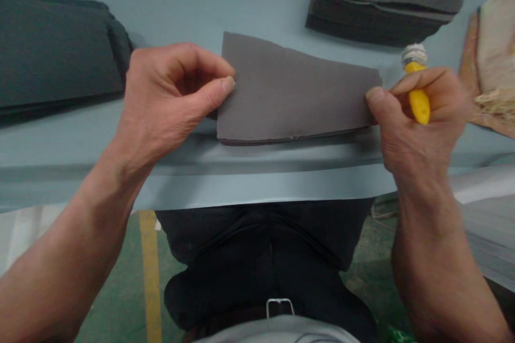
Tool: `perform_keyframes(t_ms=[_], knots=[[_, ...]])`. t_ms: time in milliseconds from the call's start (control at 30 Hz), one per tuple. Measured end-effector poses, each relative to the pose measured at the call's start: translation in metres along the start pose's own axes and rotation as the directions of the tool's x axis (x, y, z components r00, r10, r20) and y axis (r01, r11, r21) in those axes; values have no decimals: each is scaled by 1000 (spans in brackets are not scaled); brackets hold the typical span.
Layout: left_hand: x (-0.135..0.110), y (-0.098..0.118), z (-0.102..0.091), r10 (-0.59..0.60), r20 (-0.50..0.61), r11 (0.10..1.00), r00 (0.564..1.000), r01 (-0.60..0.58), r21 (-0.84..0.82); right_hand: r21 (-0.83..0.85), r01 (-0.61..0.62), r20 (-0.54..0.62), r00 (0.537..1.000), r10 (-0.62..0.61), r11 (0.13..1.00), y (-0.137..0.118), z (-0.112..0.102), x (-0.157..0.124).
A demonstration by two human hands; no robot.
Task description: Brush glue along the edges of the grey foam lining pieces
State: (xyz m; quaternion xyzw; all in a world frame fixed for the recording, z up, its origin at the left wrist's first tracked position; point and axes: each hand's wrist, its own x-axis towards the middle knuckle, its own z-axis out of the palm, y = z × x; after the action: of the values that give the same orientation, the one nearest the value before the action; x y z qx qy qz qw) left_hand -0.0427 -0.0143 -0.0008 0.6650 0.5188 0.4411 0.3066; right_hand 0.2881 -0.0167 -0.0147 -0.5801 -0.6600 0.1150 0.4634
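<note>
Between my hands is a flat grey fabric piece, wider at its left end and narrower at the right, with a layered lower edge. My left hand pinches its left edge between thumb and forefinger. At the right end, my right hand pinches the narrow edge with thumb and finger. That same hand also keeps a yellow-handled brush tucked among its fingers, its whitish end pointing up and away. The piece is held just above the table near its front edge.
A stack of dark pieces lies at the left, and another dark stack stands at the back right. At the far right is a tan, frayed-looking item. The pale blue table ends in front of my body.
</note>
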Motion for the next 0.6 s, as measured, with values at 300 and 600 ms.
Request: perform_keyframes(t_ms=[300,600], knots=[[-4,-3,3,59,-39,996,998,-56,63,-44,-11,0,1000,11,999,-3,0,0],[-6,-3,7,106,-64,990,992,-99,100,6,16,-8,1000,-16,1000,0,-1,-1]])
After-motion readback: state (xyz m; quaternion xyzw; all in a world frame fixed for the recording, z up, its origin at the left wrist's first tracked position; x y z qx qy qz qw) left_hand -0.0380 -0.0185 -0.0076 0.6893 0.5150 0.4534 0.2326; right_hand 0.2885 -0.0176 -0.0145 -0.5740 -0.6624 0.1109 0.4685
